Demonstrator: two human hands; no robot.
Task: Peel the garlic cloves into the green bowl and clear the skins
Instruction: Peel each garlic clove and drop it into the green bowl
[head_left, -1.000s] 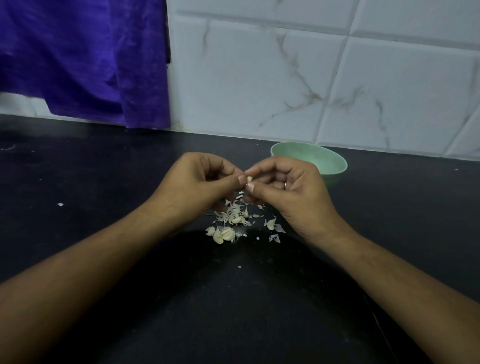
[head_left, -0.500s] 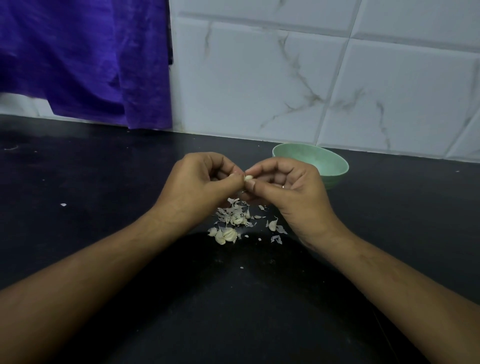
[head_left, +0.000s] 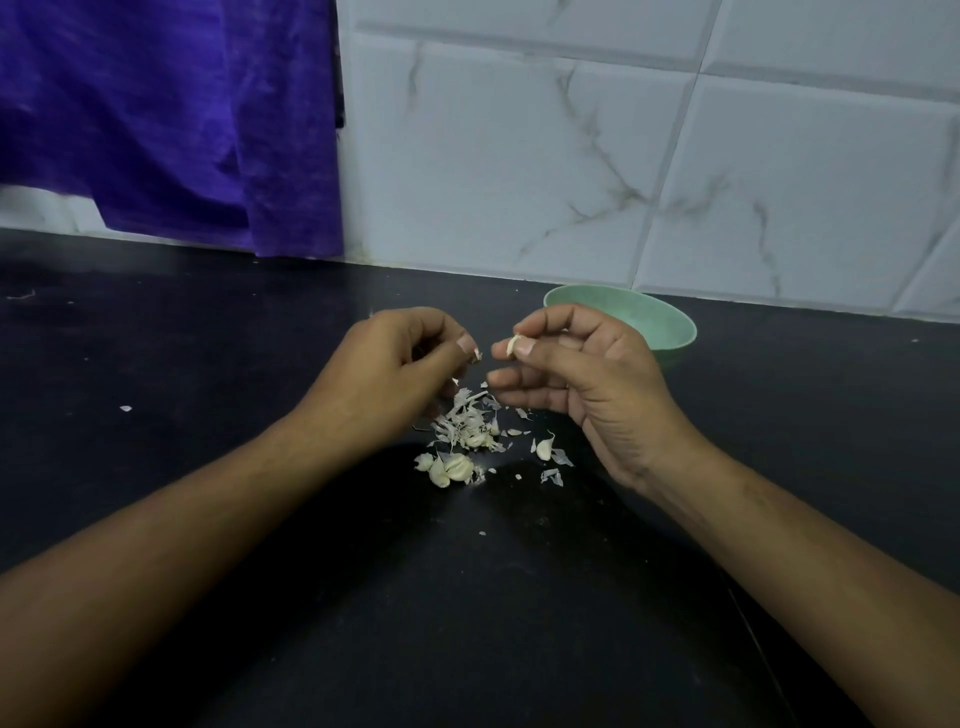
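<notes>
My right hand (head_left: 582, 374) pinches a small pale garlic clove (head_left: 513, 345) between thumb and forefinger, just in front of the green bowl (head_left: 660, 322). My left hand (head_left: 395, 364) hovers a short gap to the left, its fingers curled, with a tiny flake of skin (head_left: 477, 355) at the thumb tip. Below both hands lies a pile of papery skins (head_left: 467, 415) on the black counter. Several unpeeled cloves (head_left: 449, 469) sit at the pile's near edge, and a single clove (head_left: 544, 448) lies to the right. The bowl's inside is hidden by my right hand.
The black counter (head_left: 208, 415) runs to a white marbled tile wall (head_left: 571, 156). A purple cloth (head_left: 171, 114) hangs at the back left. A stray skin fleck (head_left: 125, 409) lies on the counter to the left.
My hands were joined on the clove; they have now pulled apart. The right hand keeps the clove, and the left has drawn left with a bit of skin.
</notes>
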